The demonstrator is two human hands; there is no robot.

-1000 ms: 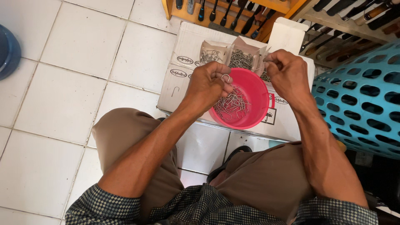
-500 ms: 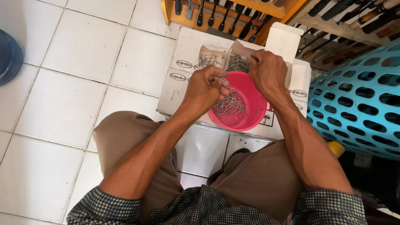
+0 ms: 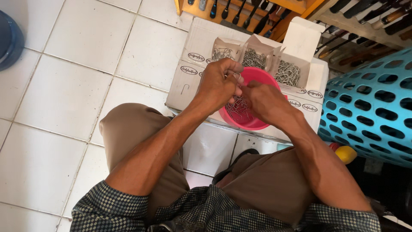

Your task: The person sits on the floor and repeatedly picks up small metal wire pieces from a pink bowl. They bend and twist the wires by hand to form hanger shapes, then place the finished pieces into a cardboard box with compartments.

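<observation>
So I'm looking at a small bent metal wire hook [image 3: 236,76], pinched at the fingertips of the left hand [image 3: 219,83], right above a round pink plastic bowl [image 3: 251,122]. The right hand [image 3: 264,99] is curled in close, its fingertips meeting the left ones over the bowl; can't tell if it's actually gripping the same hook or another bit of wire, the fingers hide that. More of these thin wire pieces [image 3: 238,111] lie loose in the bottom of the bowl.

The bowl sits on top of a flat white cardboard carton [image 3: 189,73], which rests on the white tiled floor [image 3: 77,77]. Just behind the bowl there are three small open cardboard boxes [image 3: 266,58] side by side, all full of the same wire hooks. To the right, a turquoise plastic basket with oval holes [image 3: 377,107] stands near the carton. Past the boxes, a wooden rack of dark-handled tools [image 3: 240,10] runs along the top edge.
</observation>
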